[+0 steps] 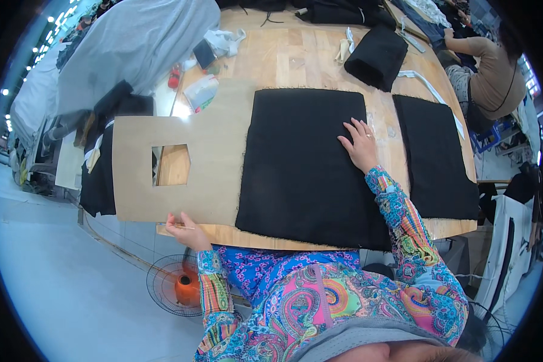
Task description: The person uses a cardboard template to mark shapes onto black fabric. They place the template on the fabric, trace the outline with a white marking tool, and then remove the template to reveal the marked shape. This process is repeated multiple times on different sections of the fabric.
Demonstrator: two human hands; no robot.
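Big black cloth (301,169) is lying flat on the wooden table (283,54), person's right hand (362,145) on its right edge, fingers kinda spread. Left of the cloth there's a brown card sheet (214,163), left hand (188,233) at the card's near edge, pinching a thin stick (186,227).

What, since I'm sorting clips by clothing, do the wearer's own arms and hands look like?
The left sleeve and right sleeve are long, mixing blue patterned patches with multicoloured stripes. The left hand and right hand are ungloved; a small ring shows on the right hand's fingers.

Cloth panel (301,163) on table (283,57), right of card sheet (217,151)
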